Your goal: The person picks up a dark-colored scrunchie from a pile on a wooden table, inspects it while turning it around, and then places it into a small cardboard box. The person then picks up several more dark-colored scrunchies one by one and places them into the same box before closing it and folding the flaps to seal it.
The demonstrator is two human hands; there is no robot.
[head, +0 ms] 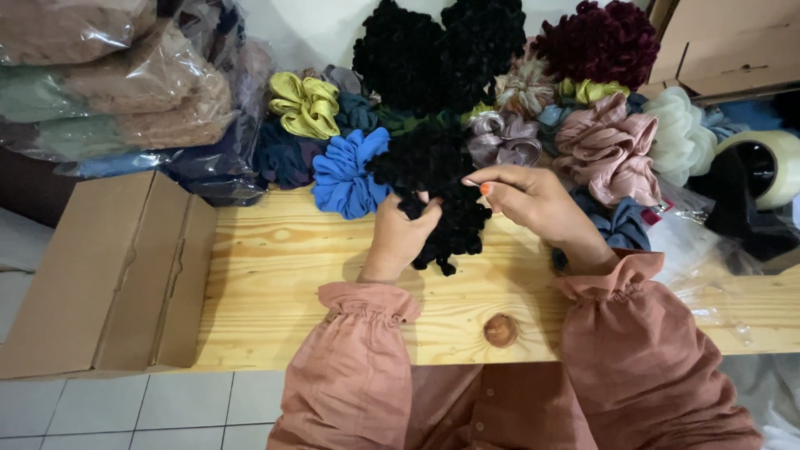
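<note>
1. i see a flat brown cardboard box (108, 275) at the left end of the wooden table (275, 283), closed, overhanging the tiled floor.
2. clear plastic bags (125, 79) of folded fabric, beige, brown and pale green, are stacked at the top left.
3. another brown cardboard box (733, 42) sits in the top right corner.
4. crumpled clear plastic wrap (708, 275) lies at the right edge.
</note>
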